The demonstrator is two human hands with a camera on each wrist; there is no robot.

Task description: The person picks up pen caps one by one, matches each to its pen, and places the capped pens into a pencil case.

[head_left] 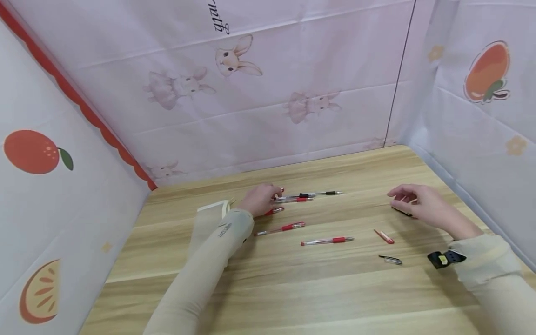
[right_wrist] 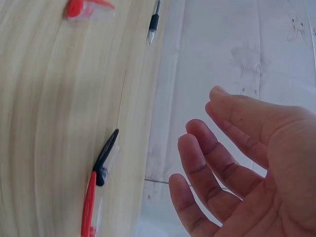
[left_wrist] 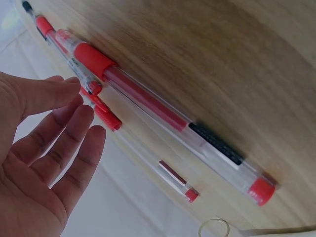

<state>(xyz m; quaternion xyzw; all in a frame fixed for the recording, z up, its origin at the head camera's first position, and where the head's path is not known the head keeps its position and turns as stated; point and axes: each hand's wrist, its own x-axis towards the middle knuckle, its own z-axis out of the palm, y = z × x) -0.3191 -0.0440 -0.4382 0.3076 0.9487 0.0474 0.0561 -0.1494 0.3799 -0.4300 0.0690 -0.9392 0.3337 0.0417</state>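
Flanking pens, two hands, two black caps

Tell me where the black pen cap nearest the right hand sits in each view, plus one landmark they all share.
Head: black pen cap right of centre, partly hidden by the right hand.
Left wrist: not in it.
Right wrist: left of centre, below mid-height, end to end with a red pen cap.
Landmark: wooden tabletop.

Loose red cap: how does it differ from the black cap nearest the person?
The red cap has a red clip, the black cap a black one. In the head view, the red cap slants more than the black cap and lies nearer the right hand. Both rest on the table.
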